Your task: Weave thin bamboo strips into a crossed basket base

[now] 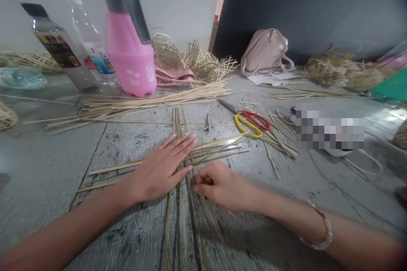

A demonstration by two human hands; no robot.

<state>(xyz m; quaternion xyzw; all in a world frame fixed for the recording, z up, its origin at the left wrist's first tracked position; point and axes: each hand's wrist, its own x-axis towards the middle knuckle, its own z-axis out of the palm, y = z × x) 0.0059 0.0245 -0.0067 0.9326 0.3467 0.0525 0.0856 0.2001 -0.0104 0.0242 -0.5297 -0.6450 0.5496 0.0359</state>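
Note:
Crossed bamboo strips (179, 220) lie on the grey tabletop, some running towards me and others sideways. My left hand (160, 169) rests flat over the crossing, fingers stretched out, pressing on the strips. Just right of it, my right hand (219, 186) is pinched, thumb against forefinger, on a strip at the right side of the lengthwise ones. Its other fingers are curled under and partly hidden. Beyond the crossing lie a small dark pointed piece (207, 123) and scissors (251, 123) with one red and one yellow handle loop.
A bundle of loose strips (159, 98) spreads across the back. Behind it stand a pink spray bottle (130, 55), a dark-capped bottle (60, 46) and a clear bottle (92, 42). Woven pieces (203, 61) and a pale bag (265, 51) sit by the wall; a blurred-out object (330, 129) is at right.

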